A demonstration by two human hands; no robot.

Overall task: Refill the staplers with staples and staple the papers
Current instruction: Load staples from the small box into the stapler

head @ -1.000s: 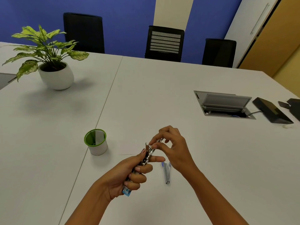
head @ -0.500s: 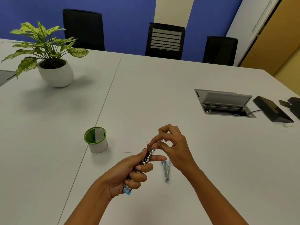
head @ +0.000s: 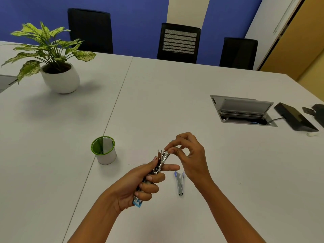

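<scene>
My left hand (head: 140,183) grips a small metal stapler (head: 160,163) with a light-blue end, held up above the white table (head: 175,102) with its top opened. Thumb and fingers of my right hand (head: 189,155) pinch at the stapler's upper front end; whether staples are between them is too small to tell. A second small stapler (head: 180,183), silver with blue tips, lies on the table just right of my left hand. No papers are visible.
A white cup with a green rim (head: 103,150) stands left of my hands. A potted plant (head: 56,67) sits at the far left. A cable hatch (head: 242,110) with its lid open and black devices (head: 296,117) are at the right. Three black chairs line the far edge.
Both hands stay almost in place on the stapler. My right fingers have shifted slightly at its front end.
</scene>
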